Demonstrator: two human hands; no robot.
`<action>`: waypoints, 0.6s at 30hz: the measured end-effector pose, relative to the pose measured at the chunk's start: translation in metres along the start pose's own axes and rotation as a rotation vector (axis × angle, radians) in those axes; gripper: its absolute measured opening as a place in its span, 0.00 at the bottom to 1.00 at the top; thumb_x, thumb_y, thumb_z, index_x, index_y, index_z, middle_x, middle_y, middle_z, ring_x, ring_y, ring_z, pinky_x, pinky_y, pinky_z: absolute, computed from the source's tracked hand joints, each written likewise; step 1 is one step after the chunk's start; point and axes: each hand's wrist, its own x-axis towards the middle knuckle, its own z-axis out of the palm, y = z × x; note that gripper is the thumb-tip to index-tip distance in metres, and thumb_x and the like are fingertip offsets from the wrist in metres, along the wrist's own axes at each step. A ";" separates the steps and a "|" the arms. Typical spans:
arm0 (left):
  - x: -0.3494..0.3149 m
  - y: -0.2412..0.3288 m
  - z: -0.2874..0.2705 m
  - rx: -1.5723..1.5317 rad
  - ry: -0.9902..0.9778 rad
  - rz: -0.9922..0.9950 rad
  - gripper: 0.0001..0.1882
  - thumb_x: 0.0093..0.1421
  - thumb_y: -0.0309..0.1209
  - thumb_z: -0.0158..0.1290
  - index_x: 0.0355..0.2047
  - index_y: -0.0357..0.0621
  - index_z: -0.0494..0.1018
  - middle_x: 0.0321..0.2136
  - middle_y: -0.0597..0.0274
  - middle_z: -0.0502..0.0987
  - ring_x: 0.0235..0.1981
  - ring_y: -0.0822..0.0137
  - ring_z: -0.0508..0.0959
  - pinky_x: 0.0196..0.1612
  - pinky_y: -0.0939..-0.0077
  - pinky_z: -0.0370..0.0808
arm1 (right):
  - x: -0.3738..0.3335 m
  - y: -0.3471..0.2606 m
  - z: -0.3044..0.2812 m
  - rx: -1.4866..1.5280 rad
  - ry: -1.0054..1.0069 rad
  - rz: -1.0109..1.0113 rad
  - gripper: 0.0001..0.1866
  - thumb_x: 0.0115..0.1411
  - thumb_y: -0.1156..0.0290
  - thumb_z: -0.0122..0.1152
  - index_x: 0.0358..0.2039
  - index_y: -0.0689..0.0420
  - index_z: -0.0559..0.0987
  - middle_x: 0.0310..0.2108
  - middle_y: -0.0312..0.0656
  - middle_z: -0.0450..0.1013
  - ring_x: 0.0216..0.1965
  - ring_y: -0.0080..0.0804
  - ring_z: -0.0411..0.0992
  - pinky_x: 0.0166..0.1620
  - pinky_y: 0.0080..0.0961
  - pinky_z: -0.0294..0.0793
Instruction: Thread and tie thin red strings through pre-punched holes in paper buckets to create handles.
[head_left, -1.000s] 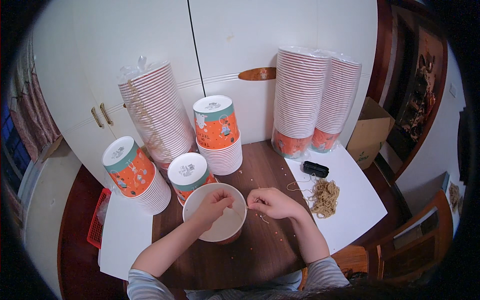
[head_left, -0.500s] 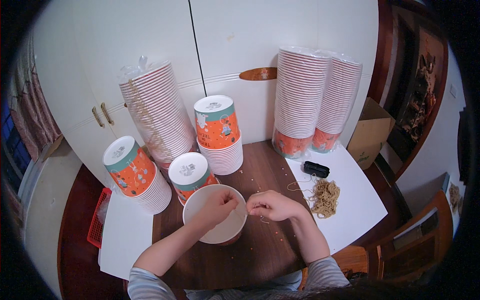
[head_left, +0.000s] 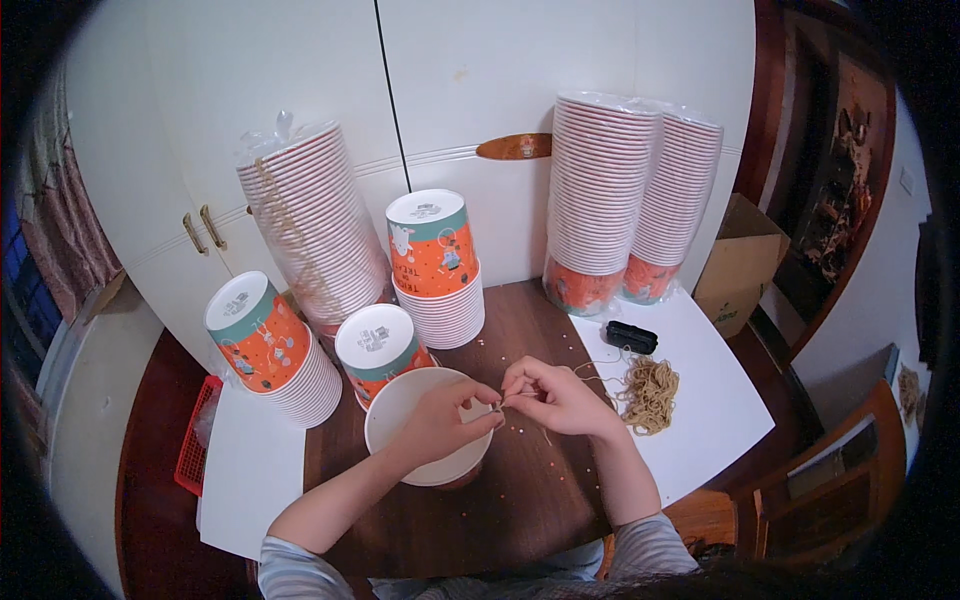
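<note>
Both hands (head_left: pixel 446 420) (head_left: pixel 560 402), fingers (head_left: pixel 483 391) pinched on tan string (head_left: pixel 500 406), upside-down lettering (head_left: pixel 404 274) on orange bucket (head_left: pixel 440 264) beyond

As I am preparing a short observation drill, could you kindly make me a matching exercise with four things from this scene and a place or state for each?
Things:
1. Open bucket
2. Heap of tan cord
3. Red basket
4. Cardboard box

Places or states:
A. Beyond the left side of the table
B. Lying tangled on a white surface
C. Beyond the right side of the table
D. Mouth up, partly covered by the left hand

Pairs: 1-D, 2-B, 3-A, 4-C
</note>
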 end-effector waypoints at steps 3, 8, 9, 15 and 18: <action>0.003 -0.004 0.003 0.042 0.000 0.015 0.09 0.48 0.33 0.56 0.27 0.42 0.72 0.25 0.63 0.72 0.27 0.69 0.70 0.31 0.76 0.68 | 0.000 -0.001 0.001 -0.043 0.022 -0.027 0.08 0.52 0.77 0.53 0.33 0.58 0.67 0.20 0.34 0.69 0.22 0.17 0.67 0.25 0.16 0.64; 0.004 -0.002 0.001 0.071 -0.015 0.012 0.08 0.48 0.33 0.56 0.26 0.42 0.72 0.25 0.62 0.71 0.26 0.67 0.70 0.29 0.75 0.68 | -0.001 -0.005 0.004 -0.017 0.062 -0.053 0.06 0.51 0.79 0.55 0.29 0.57 0.68 0.17 0.28 0.64 0.20 0.11 0.61 0.22 0.12 0.58; 0.004 -0.002 0.001 0.081 -0.014 0.053 0.08 0.48 0.33 0.56 0.25 0.42 0.72 0.25 0.62 0.71 0.26 0.67 0.71 0.29 0.75 0.68 | -0.001 -0.004 0.004 -0.021 0.055 -0.061 0.06 0.51 0.79 0.55 0.29 0.57 0.68 0.15 0.27 0.63 0.19 0.11 0.59 0.21 0.12 0.57; 0.000 0.001 0.002 0.075 0.013 0.052 0.08 0.48 0.32 0.56 0.23 0.42 0.71 0.23 0.62 0.71 0.26 0.66 0.71 0.28 0.75 0.68 | -0.001 -0.005 0.009 -0.101 0.056 -0.060 0.06 0.51 0.79 0.55 0.28 0.58 0.68 0.14 0.29 0.61 0.18 0.12 0.58 0.20 0.13 0.57; 0.000 0.001 0.001 0.059 0.011 0.050 0.07 0.47 0.32 0.56 0.22 0.42 0.71 0.24 0.62 0.71 0.27 0.66 0.71 0.27 0.75 0.68 | -0.001 -0.004 0.010 -0.090 0.059 -0.059 0.05 0.51 0.78 0.55 0.28 0.58 0.68 0.14 0.29 0.61 0.18 0.12 0.59 0.20 0.13 0.57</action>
